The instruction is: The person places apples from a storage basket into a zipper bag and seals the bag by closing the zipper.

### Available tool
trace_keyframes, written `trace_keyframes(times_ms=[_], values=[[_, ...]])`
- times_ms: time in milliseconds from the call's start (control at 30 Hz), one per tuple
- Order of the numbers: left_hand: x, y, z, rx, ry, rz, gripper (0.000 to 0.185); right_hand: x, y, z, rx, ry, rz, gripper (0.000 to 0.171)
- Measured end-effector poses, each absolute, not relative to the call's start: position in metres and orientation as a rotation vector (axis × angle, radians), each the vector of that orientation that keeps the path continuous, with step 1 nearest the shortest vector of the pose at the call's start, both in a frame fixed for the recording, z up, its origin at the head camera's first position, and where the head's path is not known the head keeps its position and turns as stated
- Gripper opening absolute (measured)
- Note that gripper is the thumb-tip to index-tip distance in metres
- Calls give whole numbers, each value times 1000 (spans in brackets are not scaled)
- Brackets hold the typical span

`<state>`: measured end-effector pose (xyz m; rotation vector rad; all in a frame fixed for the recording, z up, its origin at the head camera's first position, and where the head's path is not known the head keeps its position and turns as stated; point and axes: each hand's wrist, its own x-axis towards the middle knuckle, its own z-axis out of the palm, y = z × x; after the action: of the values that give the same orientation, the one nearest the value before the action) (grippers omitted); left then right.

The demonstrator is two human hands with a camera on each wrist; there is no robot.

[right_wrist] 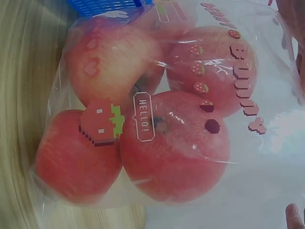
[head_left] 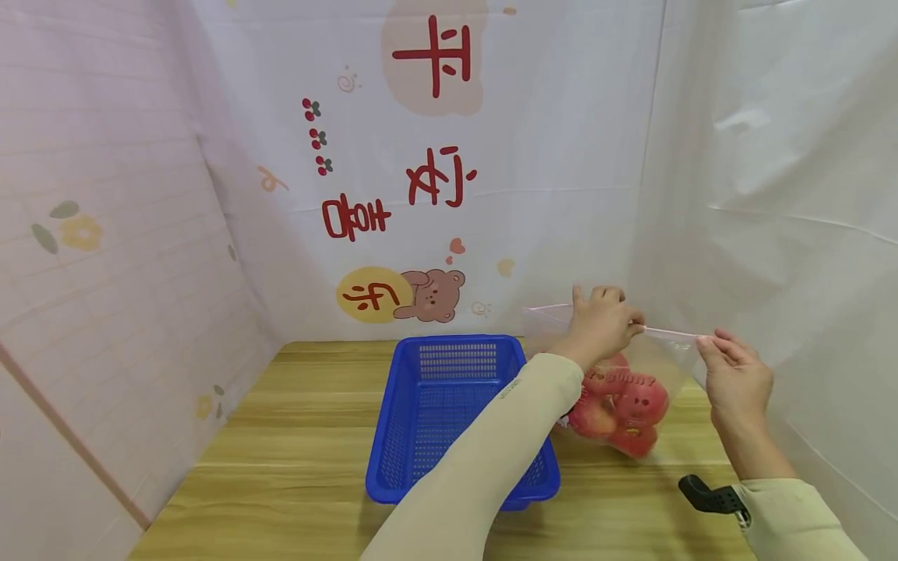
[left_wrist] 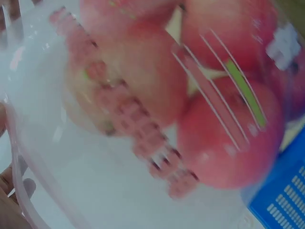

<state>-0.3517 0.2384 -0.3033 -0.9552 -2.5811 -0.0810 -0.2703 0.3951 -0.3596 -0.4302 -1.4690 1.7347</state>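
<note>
A clear plastic zip bag (head_left: 673,354) with a pink top strip and printed letters hangs upright at the right of the table. Several red apples (head_left: 595,414) fill its lower part; the right wrist view shows these apples (right_wrist: 174,148) close up through the film. My left hand (head_left: 602,323) reaches across the blue basket and pinches the bag's top strip near its middle. At the bag's right top corner, my right hand (head_left: 737,382) pinches the strip between thumb and fingers. In the left wrist view, fingers (left_wrist: 7,183) show at the bag's pink edge.
A blue plastic basket (head_left: 393,421) with perforated walls stands left of the bag, partly hidden by my left sleeve (head_left: 484,444). Under both is a wood-grain table (head_left: 281,444). White printed cloth (head_left: 561,156) hangs behind and along the sides.
</note>
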Motion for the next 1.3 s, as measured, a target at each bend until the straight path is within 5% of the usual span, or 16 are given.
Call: trace_keyframes(times_ms=[967, 1300], values=[[-418, 109, -319, -822, -2683, -267, 26, -275, 403, -357, -498, -1517, 1727, 2], [-421, 98, -324, -1055, -2704, -852, 19, -278, 406, -356, -549, -1501, 1784, 5]])
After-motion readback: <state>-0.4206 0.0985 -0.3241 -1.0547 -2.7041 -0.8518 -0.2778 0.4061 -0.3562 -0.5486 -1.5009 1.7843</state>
